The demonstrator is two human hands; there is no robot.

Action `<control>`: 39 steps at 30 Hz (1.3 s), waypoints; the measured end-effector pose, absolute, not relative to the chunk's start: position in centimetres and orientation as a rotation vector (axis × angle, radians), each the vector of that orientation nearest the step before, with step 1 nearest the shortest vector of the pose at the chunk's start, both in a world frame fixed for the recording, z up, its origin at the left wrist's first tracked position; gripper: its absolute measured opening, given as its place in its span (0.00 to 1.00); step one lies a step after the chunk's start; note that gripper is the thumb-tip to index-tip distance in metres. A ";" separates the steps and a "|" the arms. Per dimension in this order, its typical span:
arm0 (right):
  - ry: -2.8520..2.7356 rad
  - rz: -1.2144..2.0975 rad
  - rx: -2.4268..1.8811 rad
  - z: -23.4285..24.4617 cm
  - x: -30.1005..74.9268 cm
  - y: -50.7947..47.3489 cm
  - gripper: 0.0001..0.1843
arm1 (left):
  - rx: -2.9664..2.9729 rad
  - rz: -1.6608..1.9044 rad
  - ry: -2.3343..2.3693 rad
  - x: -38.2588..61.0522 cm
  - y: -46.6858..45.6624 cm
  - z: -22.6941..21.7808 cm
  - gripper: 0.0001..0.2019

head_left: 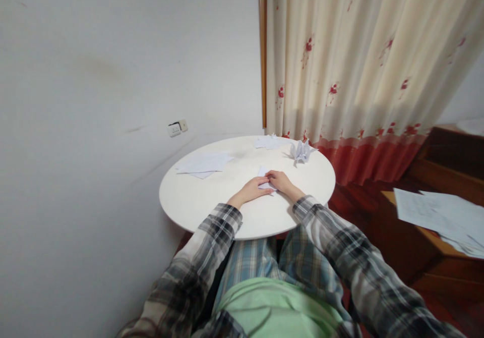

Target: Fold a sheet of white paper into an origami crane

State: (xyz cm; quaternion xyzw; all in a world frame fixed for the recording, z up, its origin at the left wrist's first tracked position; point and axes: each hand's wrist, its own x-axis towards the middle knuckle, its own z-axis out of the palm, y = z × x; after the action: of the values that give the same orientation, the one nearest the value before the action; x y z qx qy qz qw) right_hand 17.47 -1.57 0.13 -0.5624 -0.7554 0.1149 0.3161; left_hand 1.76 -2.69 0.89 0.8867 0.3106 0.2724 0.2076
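Note:
On the round white table (196, 202), a small piece of folded white paper (262, 170) lies under both hands, its pointed far end showing beyond the fingers. My left hand (252, 189) rests on the paper's left and near side, fingers together and reaching across it. From the right, my right hand (282, 181) grips the paper with bent fingers, its fingertips meeting those of the left hand. Part of the paper is covered by the fingers, so its full shape cannot be made out.
White paper sheets (204, 162) lie at the table's left. Folded paper shapes (301, 152) are clustered at the far right, near more white paper pieces (266, 142). A wall (94, 176) borders the left; a curtain (333, 65) hangs behind. Papers (438, 212) cover furniture at right.

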 end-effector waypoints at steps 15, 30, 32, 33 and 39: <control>-2.026 0.290 -1.450 0.1 17.6 -1.7 0.13 | 2.305 0.901 0.883 1.6 -2.4 0.1 0.12; -1.964 0.319 -1.493 0.6 17.2 -2.1 0.23 | 2.303 1.053 1.605 0.9 -1.4 0.5 0.16; -1.982 0.317 -1.482 0.8 17.0 -2.4 0.19 | 2.265 1.053 1.664 0.9 -1.4 0.6 0.15; -1.992 0.319 -1.478 0.8 16.9 -2.5 0.18 | 2.250 1.049 1.684 0.9 -1.3 0.6 0.14; -1.991 0.334 -1.467 0.8 17.1 -2.5 0.18 | 2.231 1.033 1.708 0.8 -1.1 0.4 0.12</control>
State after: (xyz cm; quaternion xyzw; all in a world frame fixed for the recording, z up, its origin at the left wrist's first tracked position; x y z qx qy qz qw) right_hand 17.07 -2.52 0.84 -0.5575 -0.7565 0.1271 0.3174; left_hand 0.76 -1.06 0.43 0.7433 0.5689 0.3440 0.0741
